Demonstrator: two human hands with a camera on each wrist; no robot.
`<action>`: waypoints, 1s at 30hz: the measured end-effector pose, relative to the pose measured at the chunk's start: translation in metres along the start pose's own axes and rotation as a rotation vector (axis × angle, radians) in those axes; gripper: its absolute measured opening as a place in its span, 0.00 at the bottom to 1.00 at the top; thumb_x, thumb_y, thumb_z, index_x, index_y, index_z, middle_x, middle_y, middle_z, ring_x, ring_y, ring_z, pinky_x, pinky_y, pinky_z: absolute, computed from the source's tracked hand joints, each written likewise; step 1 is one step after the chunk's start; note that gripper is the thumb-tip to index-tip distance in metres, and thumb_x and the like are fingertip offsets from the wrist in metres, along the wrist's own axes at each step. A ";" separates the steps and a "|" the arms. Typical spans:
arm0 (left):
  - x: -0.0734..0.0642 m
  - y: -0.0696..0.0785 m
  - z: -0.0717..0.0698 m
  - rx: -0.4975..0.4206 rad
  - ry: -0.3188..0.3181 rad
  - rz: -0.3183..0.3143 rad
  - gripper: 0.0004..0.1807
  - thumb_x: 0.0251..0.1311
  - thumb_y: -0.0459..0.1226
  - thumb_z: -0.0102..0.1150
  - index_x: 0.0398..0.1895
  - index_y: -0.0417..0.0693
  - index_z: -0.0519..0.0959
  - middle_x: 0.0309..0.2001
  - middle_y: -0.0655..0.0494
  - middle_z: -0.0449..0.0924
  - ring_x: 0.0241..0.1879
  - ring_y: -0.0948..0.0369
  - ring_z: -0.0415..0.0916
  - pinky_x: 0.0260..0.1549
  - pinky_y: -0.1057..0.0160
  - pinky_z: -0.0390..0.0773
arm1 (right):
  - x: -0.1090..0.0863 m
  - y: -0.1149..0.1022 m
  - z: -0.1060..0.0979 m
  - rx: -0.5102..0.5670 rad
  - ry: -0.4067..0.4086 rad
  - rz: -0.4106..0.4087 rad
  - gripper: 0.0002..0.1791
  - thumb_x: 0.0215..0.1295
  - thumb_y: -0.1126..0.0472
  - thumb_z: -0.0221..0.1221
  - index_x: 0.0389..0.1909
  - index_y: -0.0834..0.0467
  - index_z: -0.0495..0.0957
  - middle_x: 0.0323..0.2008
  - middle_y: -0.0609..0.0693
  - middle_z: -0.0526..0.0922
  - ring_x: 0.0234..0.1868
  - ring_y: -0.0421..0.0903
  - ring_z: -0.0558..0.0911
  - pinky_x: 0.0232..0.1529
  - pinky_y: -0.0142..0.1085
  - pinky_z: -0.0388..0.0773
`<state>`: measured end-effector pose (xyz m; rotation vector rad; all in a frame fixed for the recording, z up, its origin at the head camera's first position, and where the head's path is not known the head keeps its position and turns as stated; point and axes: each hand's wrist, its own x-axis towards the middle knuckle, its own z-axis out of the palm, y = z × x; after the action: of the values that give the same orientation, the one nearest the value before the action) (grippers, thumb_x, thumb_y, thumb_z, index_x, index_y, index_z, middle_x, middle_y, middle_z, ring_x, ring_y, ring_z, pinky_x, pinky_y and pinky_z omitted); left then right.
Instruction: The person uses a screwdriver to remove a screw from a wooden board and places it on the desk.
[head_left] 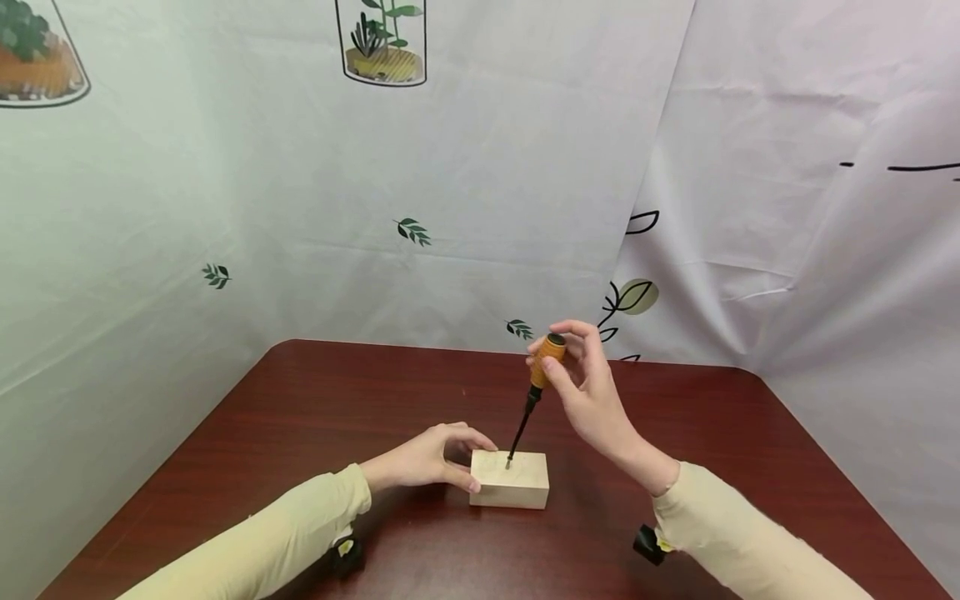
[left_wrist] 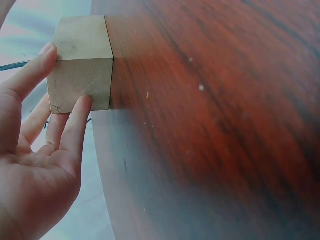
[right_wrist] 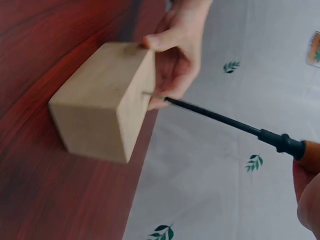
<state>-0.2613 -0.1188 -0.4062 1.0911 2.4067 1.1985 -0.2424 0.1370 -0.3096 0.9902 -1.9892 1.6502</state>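
A pale wooden block [head_left: 491, 469] lies on the table, its long side facing me. My left hand [head_left: 431, 457] grips its left end, with the thumb at the near top edge and fingers around the far side; the left wrist view shows fingertips against the block's end face [left_wrist: 80, 82]. In my right hand [head_left: 588, 392] is a screwdriver [head_left: 536, 392] with an orange handle and black shaft, pinched by the handle between thumb and fingers. It leans slightly to the right, tip down at a small screw [right_wrist: 152, 94] standing in the block's top face.
The dark red-brown wooden table [head_left: 337, 400] has rounded far corners. White cloth [head_left: 487, 167] printed with leaves and plant jars hangs behind and at both sides. Each sleeve carries a black wrist device, one by the left cuff [head_left: 347, 554] and one by the right [head_left: 649, 543].
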 end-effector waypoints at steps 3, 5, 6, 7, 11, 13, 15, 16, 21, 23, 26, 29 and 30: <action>0.001 -0.001 0.000 0.011 0.007 0.011 0.26 0.51 0.44 0.75 0.56 0.53 0.81 0.49 0.54 0.82 0.49 0.63 0.77 0.53 0.62 0.77 | 0.001 0.002 0.001 0.041 -0.018 -0.021 0.15 0.73 0.73 0.41 0.57 0.66 0.54 0.49 0.68 0.78 0.47 0.44 0.84 0.50 0.34 0.82; 0.001 -0.001 0.000 0.008 0.007 0.010 0.26 0.51 0.44 0.75 0.56 0.53 0.81 0.49 0.55 0.82 0.49 0.63 0.77 0.53 0.62 0.77 | 0.002 0.002 0.001 0.037 -0.020 -0.006 0.14 0.72 0.73 0.41 0.56 0.67 0.54 0.50 0.66 0.77 0.47 0.46 0.83 0.48 0.35 0.82; 0.000 -0.001 0.000 0.008 0.007 0.012 0.26 0.51 0.44 0.75 0.56 0.53 0.81 0.49 0.54 0.82 0.49 0.63 0.77 0.53 0.62 0.77 | 0.003 0.002 0.001 0.023 -0.018 0.011 0.14 0.72 0.73 0.43 0.55 0.66 0.55 0.50 0.64 0.77 0.45 0.47 0.83 0.46 0.35 0.82; 0.000 -0.001 0.001 0.005 0.006 0.007 0.26 0.51 0.44 0.75 0.56 0.54 0.81 0.49 0.55 0.81 0.49 0.64 0.77 0.53 0.63 0.77 | 0.003 0.001 0.001 0.007 -0.016 0.035 0.15 0.72 0.72 0.45 0.55 0.65 0.55 0.50 0.62 0.75 0.43 0.47 0.83 0.44 0.34 0.82; 0.000 -0.001 0.000 -0.003 0.000 -0.015 0.27 0.51 0.44 0.75 0.56 0.56 0.80 0.49 0.58 0.81 0.50 0.66 0.78 0.54 0.63 0.77 | 0.004 -0.001 0.002 -0.036 -0.005 0.110 0.22 0.69 0.69 0.57 0.57 0.60 0.58 0.46 0.56 0.70 0.36 0.48 0.83 0.38 0.32 0.82; -0.001 0.000 -0.001 -0.002 -0.001 -0.026 0.27 0.50 0.44 0.75 0.56 0.58 0.80 0.49 0.60 0.81 0.50 0.66 0.78 0.54 0.64 0.77 | 0.004 -0.002 0.001 -0.040 -0.005 0.120 0.24 0.67 0.68 0.59 0.57 0.60 0.59 0.45 0.57 0.71 0.36 0.47 0.83 0.39 0.32 0.83; -0.001 0.000 -0.001 0.000 -0.002 -0.026 0.27 0.51 0.45 0.75 0.56 0.58 0.80 0.49 0.60 0.81 0.50 0.66 0.78 0.54 0.64 0.77 | 0.004 -0.003 0.000 -0.040 -0.008 0.113 0.24 0.67 0.69 0.60 0.58 0.60 0.60 0.44 0.58 0.72 0.36 0.45 0.83 0.40 0.31 0.82; -0.001 0.000 -0.001 0.001 -0.002 -0.026 0.27 0.51 0.45 0.75 0.56 0.58 0.80 0.49 0.60 0.81 0.50 0.66 0.78 0.54 0.64 0.77 | 0.004 -0.003 0.000 -0.045 -0.009 0.107 0.24 0.67 0.69 0.60 0.58 0.60 0.60 0.44 0.57 0.73 0.36 0.44 0.82 0.40 0.31 0.82; 0.000 0.000 0.000 0.006 -0.004 -0.010 0.27 0.50 0.45 0.75 0.56 0.56 0.80 0.49 0.59 0.81 0.50 0.65 0.77 0.55 0.64 0.77 | 0.003 -0.004 -0.001 -0.079 -0.024 0.039 0.21 0.67 0.70 0.59 0.58 0.60 0.63 0.46 0.56 0.77 0.42 0.41 0.82 0.44 0.30 0.81; 0.000 -0.001 0.000 0.007 -0.004 -0.002 0.27 0.51 0.44 0.75 0.56 0.55 0.80 0.49 0.58 0.81 0.50 0.65 0.77 0.54 0.63 0.77 | 0.002 -0.003 -0.001 -0.070 -0.034 -0.004 0.19 0.69 0.73 0.54 0.58 0.62 0.63 0.47 0.58 0.78 0.45 0.43 0.82 0.47 0.31 0.81; 0.000 -0.001 0.000 0.011 0.000 0.011 0.26 0.51 0.44 0.75 0.56 0.53 0.80 0.50 0.55 0.82 0.50 0.64 0.77 0.54 0.63 0.77 | 0.001 -0.003 0.001 -0.027 -0.060 -0.041 0.18 0.69 0.76 0.45 0.58 0.65 0.59 0.50 0.62 0.79 0.47 0.46 0.82 0.49 0.34 0.82; 0.000 -0.002 0.000 0.014 0.002 0.012 0.26 0.51 0.44 0.75 0.56 0.53 0.80 0.50 0.55 0.82 0.50 0.63 0.76 0.53 0.63 0.76 | 0.001 -0.004 0.003 0.024 -0.066 -0.023 0.19 0.66 0.78 0.38 0.57 0.65 0.55 0.51 0.63 0.79 0.46 0.48 0.82 0.48 0.37 0.83; 0.000 -0.002 0.000 0.015 0.002 0.011 0.26 0.51 0.44 0.75 0.55 0.53 0.80 0.50 0.55 0.82 0.50 0.63 0.76 0.53 0.63 0.76 | 0.001 -0.004 0.003 0.035 -0.063 -0.008 0.20 0.64 0.78 0.37 0.57 0.65 0.54 0.51 0.62 0.79 0.45 0.49 0.82 0.46 0.37 0.83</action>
<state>-0.2624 -0.1194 -0.4074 1.1097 2.4178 1.1875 -0.2397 0.1339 -0.3068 1.0734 -2.0005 1.6742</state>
